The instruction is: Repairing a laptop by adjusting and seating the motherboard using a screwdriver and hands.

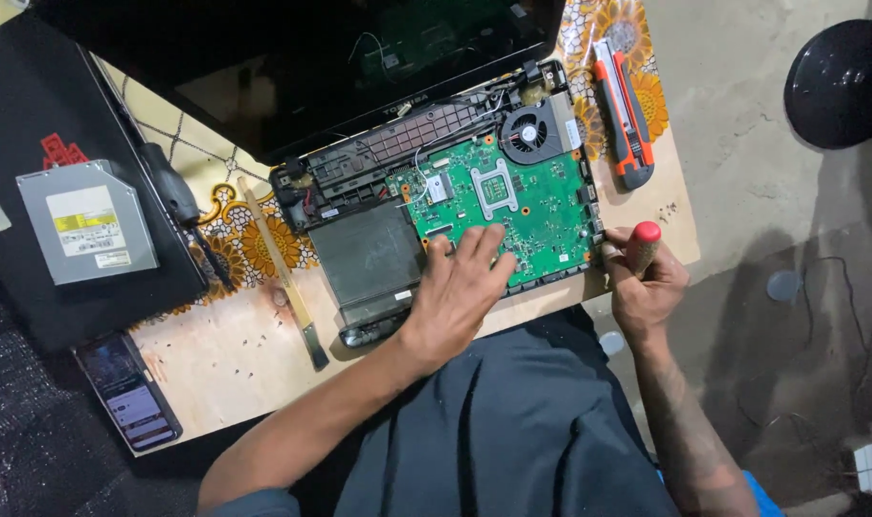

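An opened laptop lies on a small wooden table, its green circuit board and round black fan exposed. My left hand rests flat on the near edge of the board, fingers spread. My right hand is closed around a screwdriver with a red handle, its tip at the board's right edge. The laptop's black screen leans back at the top.
An orange and grey utility knife lies right of the laptop. A grey optical drive sits on a black laptop at left, a phone near the table corner. A black-handled screwdriver and thin metal spatula lie left of the laptop.
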